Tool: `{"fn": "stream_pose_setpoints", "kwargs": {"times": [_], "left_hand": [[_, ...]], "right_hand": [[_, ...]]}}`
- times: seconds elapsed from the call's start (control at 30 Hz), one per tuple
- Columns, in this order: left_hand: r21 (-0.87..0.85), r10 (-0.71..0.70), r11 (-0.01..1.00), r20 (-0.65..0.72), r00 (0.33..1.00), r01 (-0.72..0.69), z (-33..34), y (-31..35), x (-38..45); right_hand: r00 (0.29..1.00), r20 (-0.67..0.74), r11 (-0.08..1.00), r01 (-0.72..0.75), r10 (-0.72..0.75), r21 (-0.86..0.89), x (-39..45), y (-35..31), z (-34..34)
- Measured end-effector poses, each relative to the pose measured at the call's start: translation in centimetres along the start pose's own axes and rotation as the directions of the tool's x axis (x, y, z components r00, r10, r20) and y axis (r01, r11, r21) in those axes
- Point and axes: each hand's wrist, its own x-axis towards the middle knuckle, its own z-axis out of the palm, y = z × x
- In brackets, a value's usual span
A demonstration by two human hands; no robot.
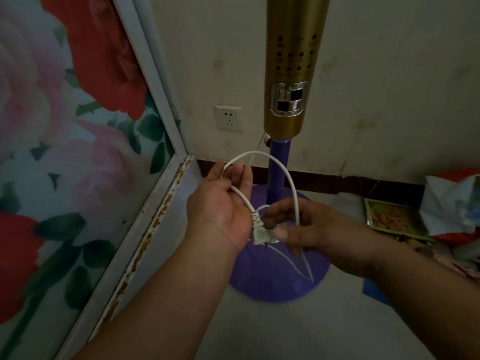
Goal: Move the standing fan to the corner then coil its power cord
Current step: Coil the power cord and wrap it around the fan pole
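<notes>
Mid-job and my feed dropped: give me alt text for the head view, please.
Two hands hold a loop of the fan's white power cord: the left hand grips the cord, the right hand pinches it near the plug. Behind stands the fan on its purple base, by a wall socket.

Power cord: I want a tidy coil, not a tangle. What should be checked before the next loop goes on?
1. Plug out of the wall socket: ok, it hangs below the left hand.
2. First loop of the power cord formed: ok, it arcs between both hands.
3. Left hand holding the cord: ok, fingers curl round it.
4. Right hand gripping the cord: ok, pinched near the plug.
5. Fan standing upright on its base by the wall: ok.
6. Slack free of knots: cannot tell, the strands over the base are blurred.
</notes>
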Motion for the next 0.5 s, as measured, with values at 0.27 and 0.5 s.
{"fn": "stream_pose_setpoints", "kwargs": {"times": [0.27,0.5], "left_hand": [[0.204,0.119,0.971,0.027,0.992,-0.122,-0.7,-0.1,0.8],[0.841,0.228,-0.159,0.541,0.809,-0.517,-2.9,0.9,2.2]], "right_hand": [[0.995,-0.061,0.996,0.076,-0.074,0.046,0.3,0.4,1.6],[0.995,-0.051,0.949,0.099,-0.088,0.299,-0.6,-1.0,-2.6]]}}
